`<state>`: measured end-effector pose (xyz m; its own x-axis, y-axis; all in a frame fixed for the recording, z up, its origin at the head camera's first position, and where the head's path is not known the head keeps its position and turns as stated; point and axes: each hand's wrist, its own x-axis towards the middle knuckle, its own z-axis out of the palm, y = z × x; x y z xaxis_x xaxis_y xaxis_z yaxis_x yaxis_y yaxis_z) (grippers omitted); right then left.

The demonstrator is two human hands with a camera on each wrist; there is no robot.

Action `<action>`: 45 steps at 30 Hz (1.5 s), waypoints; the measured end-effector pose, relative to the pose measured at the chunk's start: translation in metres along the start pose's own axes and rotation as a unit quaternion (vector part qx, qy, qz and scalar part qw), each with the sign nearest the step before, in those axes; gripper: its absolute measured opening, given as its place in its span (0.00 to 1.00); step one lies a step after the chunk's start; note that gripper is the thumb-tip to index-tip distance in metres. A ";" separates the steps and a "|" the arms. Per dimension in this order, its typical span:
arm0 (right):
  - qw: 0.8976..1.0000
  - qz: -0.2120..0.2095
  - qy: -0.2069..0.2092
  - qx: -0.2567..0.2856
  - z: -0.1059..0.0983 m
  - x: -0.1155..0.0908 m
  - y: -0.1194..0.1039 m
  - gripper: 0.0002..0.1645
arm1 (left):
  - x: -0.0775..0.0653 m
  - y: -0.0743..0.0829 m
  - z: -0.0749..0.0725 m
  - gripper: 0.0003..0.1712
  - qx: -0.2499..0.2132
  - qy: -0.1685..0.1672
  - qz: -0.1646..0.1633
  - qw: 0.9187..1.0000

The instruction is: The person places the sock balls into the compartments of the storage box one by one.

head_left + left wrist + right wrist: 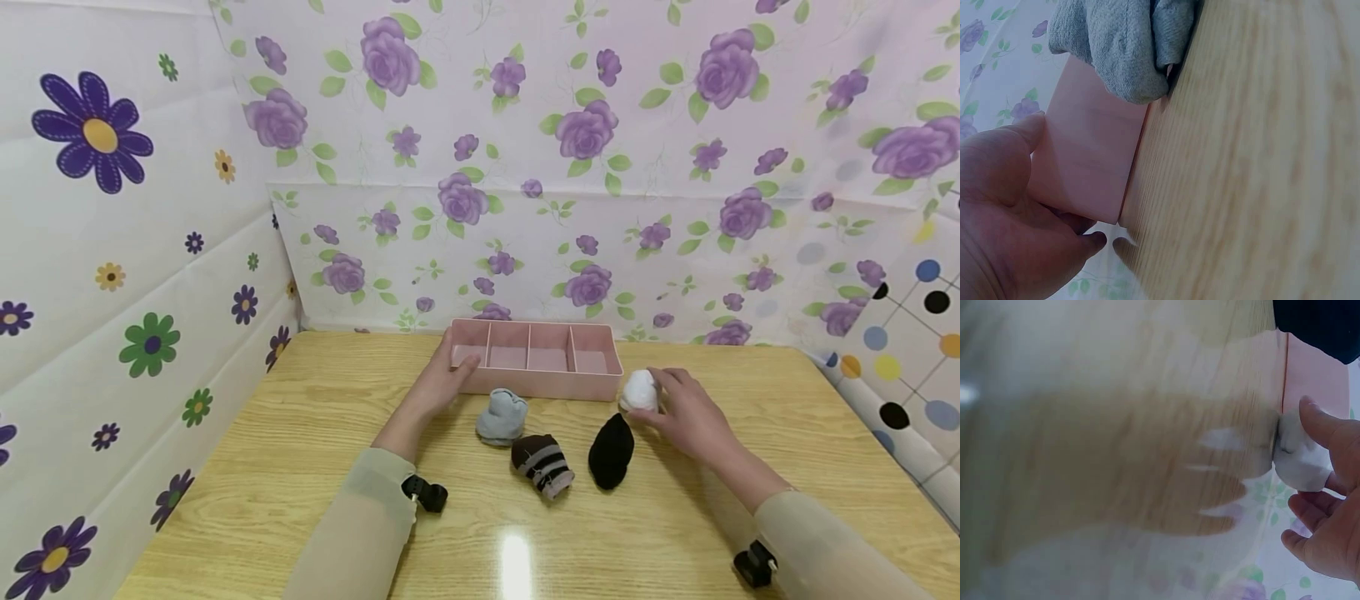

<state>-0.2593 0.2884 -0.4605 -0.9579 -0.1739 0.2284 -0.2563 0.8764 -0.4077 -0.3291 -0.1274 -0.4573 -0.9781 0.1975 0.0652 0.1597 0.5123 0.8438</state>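
Observation:
A pink organizer box with several compartments in a row stands at the back of the table. My left hand holds its left end, the thumb on the front wall and the fingers around the side. A rolled white sock lies on the table beside the box's right end, and my right hand pinches it between thumb and fingers. In front of the box are a rolled grey sock, a brown, grey and black striped sock and a black sock.
The wooden table reaches back to a wall covering with purple flowers. More patterned sheets hang on the left and right sides. Each wrist wears a black strap with a small device.

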 end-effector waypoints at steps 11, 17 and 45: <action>0.999 0.026 -0.009 0.041 -0.006 0.001 -0.003 0.46 | 0.001 -0.002 0.001 0.52 -0.006 0.000 0.003 1.000; 0.998 0.022 -0.002 0.053 -0.015 -0.001 -0.006 0.43 | -0.001 0.001 -0.001 0.52 0.000 0.000 -0.001 1.000; 0.992 -0.027 0.002 0.124 -0.042 0.024 -0.035 0.42 | 0.000 -0.001 0.000 0.52 0.000 0.000 0.008 1.000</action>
<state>-0.2678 0.2728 -0.4039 -0.9414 -0.2163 0.2588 -0.3321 0.7285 -0.5992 -0.3293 -0.1278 -0.4580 -0.9754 0.2062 0.0780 0.1750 0.5086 0.8430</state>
